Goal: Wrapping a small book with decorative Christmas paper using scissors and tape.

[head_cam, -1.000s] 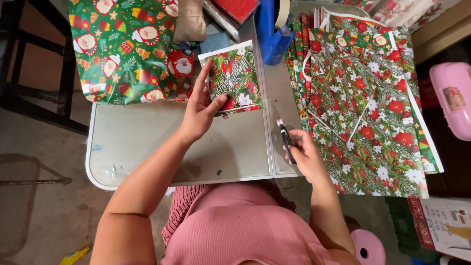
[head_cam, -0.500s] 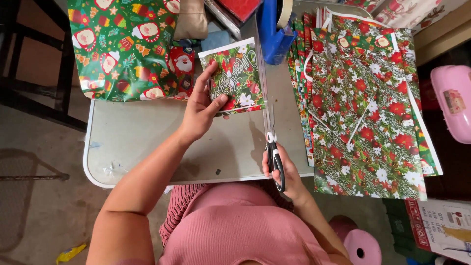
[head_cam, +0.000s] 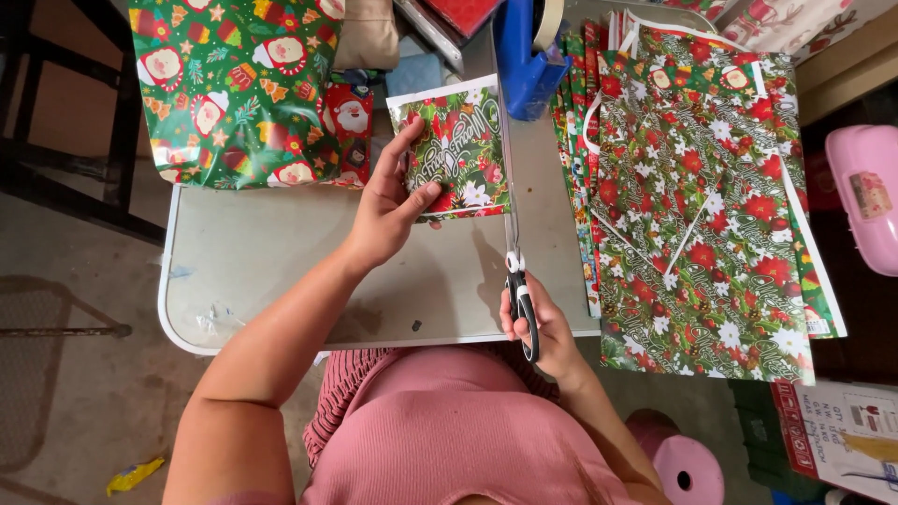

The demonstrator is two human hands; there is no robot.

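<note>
Left hand (head_cam: 391, 210) is gripping a small rectangular piece of floral wrapping paper (head_cam: 456, 150), thumb lying across its lower printed face and fingers curling behind its left edge, holding it just above the grey table (head_cam: 271, 262). Right hand (head_cam: 538, 327) is closing around the black and white handles of a pair of scissors (head_cam: 516, 281), with the long blades pointing away from the person and running up along the right edge of the small paper piece. Whether the blades are touching the paper is hard to tell.

Seen from the head camera looking straight down, a stack of matching red and green floral sheets (head_cam: 702, 187) is lying to the right, overhanging the table edge. A large gift wrapped in green paper with cartoon figures (head_cam: 234, 84) is sitting at the far left of the table, and a blue tape dispenser (head_cam: 528, 56) is standing behind the paper piece. A pink stool (head_cam: 692, 463) is showing below, beside the person's pink top.
</note>
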